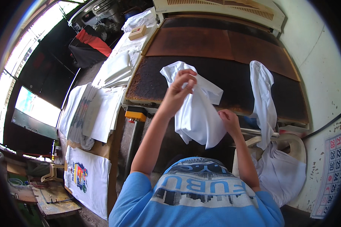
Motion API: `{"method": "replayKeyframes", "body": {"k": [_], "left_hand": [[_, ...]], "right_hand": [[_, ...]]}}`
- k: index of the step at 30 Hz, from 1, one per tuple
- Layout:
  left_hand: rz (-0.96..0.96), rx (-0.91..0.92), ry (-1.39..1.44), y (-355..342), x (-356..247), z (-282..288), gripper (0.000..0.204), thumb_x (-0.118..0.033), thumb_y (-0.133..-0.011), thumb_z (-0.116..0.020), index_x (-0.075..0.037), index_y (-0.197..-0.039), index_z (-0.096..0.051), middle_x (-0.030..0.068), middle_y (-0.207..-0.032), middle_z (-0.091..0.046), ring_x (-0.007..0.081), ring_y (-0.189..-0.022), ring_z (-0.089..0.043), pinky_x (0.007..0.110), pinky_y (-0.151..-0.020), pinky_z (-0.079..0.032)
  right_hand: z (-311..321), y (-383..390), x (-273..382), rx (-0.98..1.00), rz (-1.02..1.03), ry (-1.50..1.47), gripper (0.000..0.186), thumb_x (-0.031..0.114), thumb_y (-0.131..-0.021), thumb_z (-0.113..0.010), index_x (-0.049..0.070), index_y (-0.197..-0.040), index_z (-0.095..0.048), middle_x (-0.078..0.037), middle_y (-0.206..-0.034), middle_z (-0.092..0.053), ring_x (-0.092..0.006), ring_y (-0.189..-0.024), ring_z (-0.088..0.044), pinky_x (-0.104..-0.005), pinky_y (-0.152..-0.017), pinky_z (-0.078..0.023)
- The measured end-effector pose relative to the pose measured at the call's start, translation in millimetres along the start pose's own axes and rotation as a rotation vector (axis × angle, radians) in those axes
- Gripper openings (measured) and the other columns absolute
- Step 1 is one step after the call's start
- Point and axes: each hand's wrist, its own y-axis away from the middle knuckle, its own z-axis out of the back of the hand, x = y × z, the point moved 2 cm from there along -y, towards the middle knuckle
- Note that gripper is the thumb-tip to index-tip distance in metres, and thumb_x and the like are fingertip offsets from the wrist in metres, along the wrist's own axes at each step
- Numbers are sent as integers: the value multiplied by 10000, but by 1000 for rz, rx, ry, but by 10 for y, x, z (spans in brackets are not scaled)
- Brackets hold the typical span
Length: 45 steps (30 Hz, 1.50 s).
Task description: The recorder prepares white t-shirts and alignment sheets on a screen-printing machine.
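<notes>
A white shirt [201, 121] hangs in loose folds in front of a wide dark heat-press bed [223, 70]. My left hand [181, 89] is closed on its upper part, fingers bent and raised above the bed's front edge. Lower and to the right, my right hand [229, 121] pinches the shirt's right side. What lies between those right fingertips is partly hidden. The lower end of the shirt dangles free toward me. Further right, a second white cloth [263, 98] is draped over the bed's front edge, apart from both hands.
White garments [282, 174] lie heaped on a pale chair at right. To the left stand stacks of folded white fabric [98, 109] and a white printed T-shirt [88, 179]. A yellow switch box [135, 114] is fixed under the bed's front left corner. A wall [310, 41] borders the right.
</notes>
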Motion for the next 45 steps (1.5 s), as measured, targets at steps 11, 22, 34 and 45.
{"method": "replayKeyframes", "body": {"k": [11,22,34,45], "left_hand": [[-28,304,715,-136,-845,440,165,-204,-876,-451,-43,-843,-441,152,-1193,-385,280,-1134,-422,432,-867,-439],[-376,466,1049,-662,-1631,1362,93,-88,-818,-448,-40,-889,-486,157,-1205,-401,302,-1178,-354,456,-959,-332],[-299,346,1357,-612,-1355,3391,285,9,-814,-416,22,-1098,-398,167,-1237,-348,280,-1195,-305,436,-1025,-197],[-209,76,1058,-889,-696,3160,147,-57,-824,-446,26,-919,-521,186,-1252,-364,304,-1222,-294,448,-1016,-233]], "right_hand": [[-1525,-747,-478,531,9,-266,211,180,-766,-546,14,-876,-615,-91,-811,-620,-201,-591,-572,-336,-616,-468],[-1496,105,50,794,-571,-578,196,180,-763,-554,36,-880,-617,-62,-773,-604,-156,-605,-560,-296,-601,-465],[-552,-413,1641,-161,-85,-760,63,118,-801,-531,76,-757,-546,7,-698,-533,-68,-629,-513,-230,-650,-459],[-1724,-1322,896,433,-497,-909,531,513,-827,-430,27,-1036,-475,-186,-1011,-574,-207,-671,-613,-299,-557,-521]]}}
